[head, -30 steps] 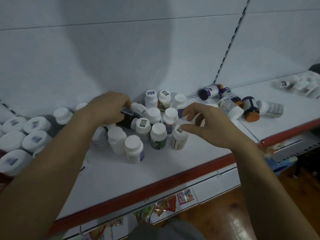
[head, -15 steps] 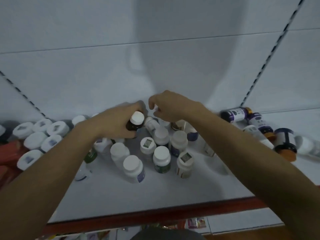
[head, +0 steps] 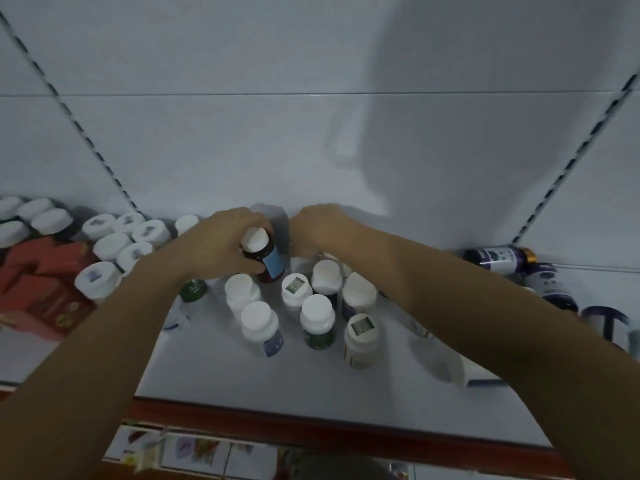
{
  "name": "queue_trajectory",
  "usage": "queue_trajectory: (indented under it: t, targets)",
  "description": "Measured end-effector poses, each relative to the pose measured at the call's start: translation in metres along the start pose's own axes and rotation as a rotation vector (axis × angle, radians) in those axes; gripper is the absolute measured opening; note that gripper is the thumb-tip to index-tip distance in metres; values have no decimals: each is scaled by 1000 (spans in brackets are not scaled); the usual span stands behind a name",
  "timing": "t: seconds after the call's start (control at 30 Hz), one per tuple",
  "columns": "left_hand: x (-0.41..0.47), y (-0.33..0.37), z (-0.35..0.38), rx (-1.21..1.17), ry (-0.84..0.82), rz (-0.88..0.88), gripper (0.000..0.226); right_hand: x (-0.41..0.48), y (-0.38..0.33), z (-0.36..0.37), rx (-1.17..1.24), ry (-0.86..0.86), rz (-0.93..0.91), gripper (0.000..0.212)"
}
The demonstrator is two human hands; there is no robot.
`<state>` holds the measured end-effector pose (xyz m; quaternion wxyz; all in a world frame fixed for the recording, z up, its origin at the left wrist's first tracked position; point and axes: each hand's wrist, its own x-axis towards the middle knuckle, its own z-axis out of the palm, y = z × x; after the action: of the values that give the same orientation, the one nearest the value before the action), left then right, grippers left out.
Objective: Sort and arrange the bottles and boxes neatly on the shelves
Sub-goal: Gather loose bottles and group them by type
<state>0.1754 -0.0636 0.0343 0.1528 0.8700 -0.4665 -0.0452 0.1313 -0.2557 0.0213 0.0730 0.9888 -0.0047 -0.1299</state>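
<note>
Gripped a dark brown bottle [head: 273, 266] in the left hand [head: 221, 244], fingers and thumb curled round its body just below the white cap. Held it tilted, cap toward the camera and blue label turned to the right, near the back of the white shelf [head: 207, 372], at the rear left edge of a cluster of upright white-capped bottles [head: 317, 320]. Could not tell whether its base touched the shelf. Reached with the right hand [head: 322, 226] just beside the left, knuckles up, fingers bent down behind the cluster and hidden there; could not tell whether holding anything. Crossed the right forearm over a white bottle lying on its side [head: 446, 370], nearer the red front edge. Counted at least seven bottles in the cluster, two with square stickers on their caps, most touching a neighbour. Saw a green-labelled bottle [head: 194, 289] under the left wrist, wide white-lidded jars [head: 110, 244] packed together farther left, and red boxes [head: 45, 289] in front of them at the shelf's left end. Noted purple-labelled bottles [head: 498, 259] lying on their sides at the far right, well apart from the dark brown bottle.
</note>
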Motion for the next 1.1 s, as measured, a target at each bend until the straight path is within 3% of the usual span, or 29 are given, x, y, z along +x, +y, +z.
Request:
queue_trajectory:
  t: [0.13, 0.2, 0.33, 0.5, 0.6, 0.7, 0.9, 1.1]
  targets:
    - [0, 9, 3, 27, -68, -75, 45, 2, 6, -2, 145, -130, -87, 32]
    - [3, 13, 2, 83, -90, -111, 45, -2, 11, -3, 190, -112, -148, 29]
    - [9, 23, 4, 148, -85, -175, 47, -7, 11, 2, 247, -17, -265, 63]
    - [10, 28, 17, 176, -51, -237, 42, -7, 7, 12, 76, 130, -183, 16]
    - [6, 29, 17, 156, -45, -253, 41, -9, 10, 16, -3, 139, -86, 31]
    - [0, 29, 11, 143, -39, -238, 38, -6, 7, 16, -39, 138, -43, 30]
    - [-23, 34, 15, 115, 60, -145, 35, -5, 10, 24, 165, -91, -11, 42]
    - [-31, 33, 26, 82, 157, -102, 24, -13, 21, 10, 266, -217, -157, 38]
